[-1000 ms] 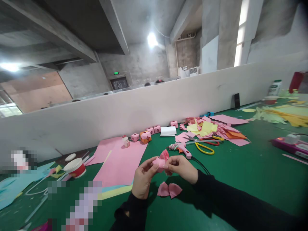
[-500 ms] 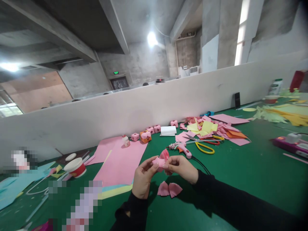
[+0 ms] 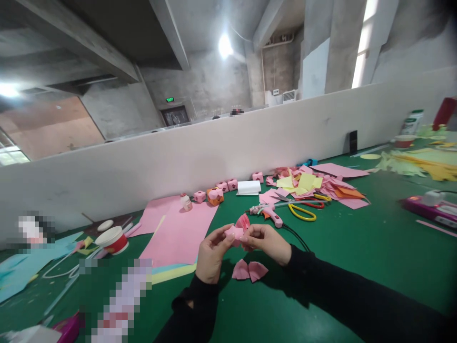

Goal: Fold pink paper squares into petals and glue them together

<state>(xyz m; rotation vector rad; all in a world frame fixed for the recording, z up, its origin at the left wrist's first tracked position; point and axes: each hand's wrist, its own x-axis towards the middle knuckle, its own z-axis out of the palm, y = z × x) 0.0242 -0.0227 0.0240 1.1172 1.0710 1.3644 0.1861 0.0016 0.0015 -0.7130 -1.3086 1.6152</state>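
Between my two hands, above the green table, is a small folded pink paper piece (image 3: 234, 233). My left hand (image 3: 211, 252) pinches its left side with thumb and fingers. My right hand (image 3: 266, 240) grips its right side, beside a darker pink fan-like paper part (image 3: 243, 222) that stands up from it. Whether that part is joined on, I cannot tell. Just below my hands, two pink paper petals (image 3: 249, 270) lie side by side on the table. Behind my right hand rests a pink glue gun (image 3: 273, 214).
Yellow-handled scissors (image 3: 302, 212) lie by a heap of paper scraps (image 3: 307, 183). Pink sheets (image 3: 182, 233) and a paper cup (image 3: 113, 239) are on the left. Small folded pink pieces (image 3: 222, 186) line the white partition (image 3: 178, 162). A purple power strip (image 3: 428, 209) sits at right.
The view has shifted slightly, so the things on the table appear a little higher. Both hands keep their hold on the pink paper piece, with hardly any other movement.
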